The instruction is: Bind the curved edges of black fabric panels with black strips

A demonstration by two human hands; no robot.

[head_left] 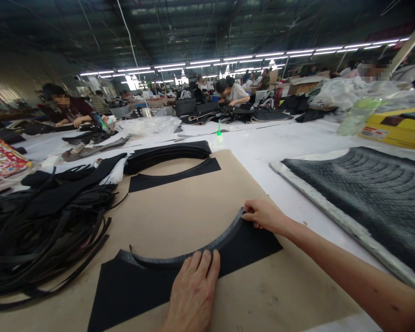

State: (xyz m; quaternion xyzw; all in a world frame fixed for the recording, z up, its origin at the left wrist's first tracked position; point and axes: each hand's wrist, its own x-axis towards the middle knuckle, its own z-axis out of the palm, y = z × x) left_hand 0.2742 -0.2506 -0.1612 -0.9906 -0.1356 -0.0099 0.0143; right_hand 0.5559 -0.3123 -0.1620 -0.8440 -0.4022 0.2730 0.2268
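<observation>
A black fabric panel (134,293) with a deep curved edge lies in front of me on brown board (180,207). Along that curve runs a narrow black strip (164,263), its left end curling up loose, beside a greyish band (224,235) on the panel's edge. My left hand (197,286) rests on the panel with fingers stretched, their tips at the strip near the curve's middle. At the curve's upper right end, my right hand (261,216) is closed in a pinch on the strip. Its fingertips partly hide the grip.
Tangled black strips (55,230) heap up on the left. Behind the panel are a stack of curved black pieces (169,154) and a single piece (176,177). A green-tipped bottle (219,133) stands beyond. Right are a textured dark sheet (366,198) and yellow box (397,129). Co-workers sit farther back.
</observation>
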